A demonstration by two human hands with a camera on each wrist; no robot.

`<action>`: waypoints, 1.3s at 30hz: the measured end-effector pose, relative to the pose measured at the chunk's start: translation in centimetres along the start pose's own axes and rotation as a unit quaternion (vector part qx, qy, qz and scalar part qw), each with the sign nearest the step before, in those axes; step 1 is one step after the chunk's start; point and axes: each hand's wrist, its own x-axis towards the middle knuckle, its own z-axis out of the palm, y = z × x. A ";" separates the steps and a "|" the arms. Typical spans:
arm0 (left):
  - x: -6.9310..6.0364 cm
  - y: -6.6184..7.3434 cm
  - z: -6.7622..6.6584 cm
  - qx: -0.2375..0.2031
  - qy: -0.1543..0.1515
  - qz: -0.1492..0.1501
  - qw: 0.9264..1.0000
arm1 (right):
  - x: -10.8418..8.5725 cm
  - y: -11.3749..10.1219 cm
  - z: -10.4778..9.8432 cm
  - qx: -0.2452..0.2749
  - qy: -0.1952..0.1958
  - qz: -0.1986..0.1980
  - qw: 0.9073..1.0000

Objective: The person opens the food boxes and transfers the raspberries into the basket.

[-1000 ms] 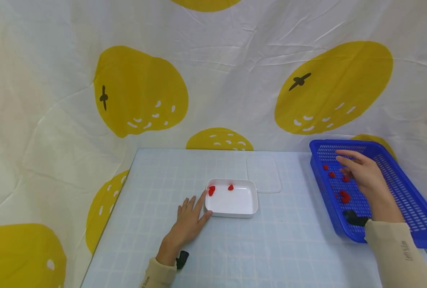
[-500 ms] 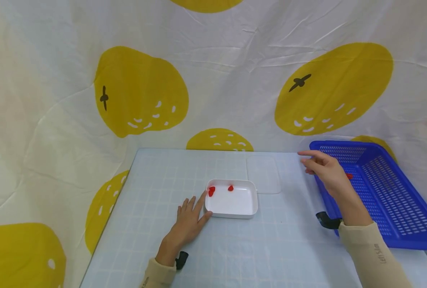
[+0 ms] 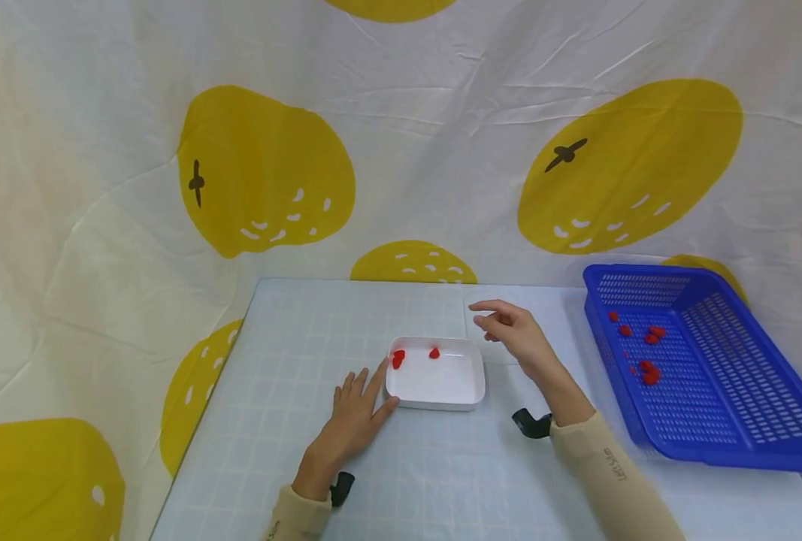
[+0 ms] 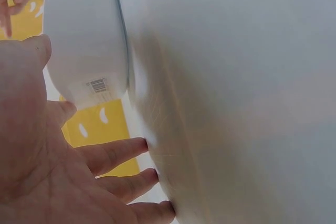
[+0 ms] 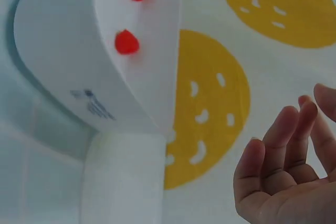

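A shallow white tray (image 3: 441, 383) rests on the table with a few small, berry-like red pieces (image 5: 126, 42) inside, near its far and left sides. My left hand (image 3: 352, 421) lies beside its left wall, index finger and thumb spread against the tray and the other fingers extended on the cloth. Above the tray's far right corner, apart from it, hovers my right hand (image 3: 517, 334). Its index finger and thumb show a gap, and the other fingers are loosely bent in the right wrist view. I see nothing between its fingers.
A blue perforated basket (image 3: 718, 443) stands at the right with several red pieces (image 3: 649, 373) along its left part. A clear flat lid (image 3: 478, 352) lies behind the tray, partly hidden by my right hand. Fruit-printed cloth (image 3: 434, 188) hangs behind the table.
My right hand has moved left from over the blue basket to beside the tray, uncovering the basket's red pieces. My left hand and the tray have stayed put.
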 end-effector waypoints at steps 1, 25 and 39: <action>0.0 0.0 0.0 0.000 0.000 0.000 1.000 | 0.0 0.3 0.7 0.000 -0.002 0.005 1.000; 0.0 0.0 0.0 0.001 -0.003 0.001 1.000 | -0.3 4.8 9.4 -0.165 0.009 -0.010 0.986; 0.1 -0.2 0.1 0.006 0.001 0.005 1.000 | 0.8 5.8 10.3 -0.192 -0.019 -0.010 0.981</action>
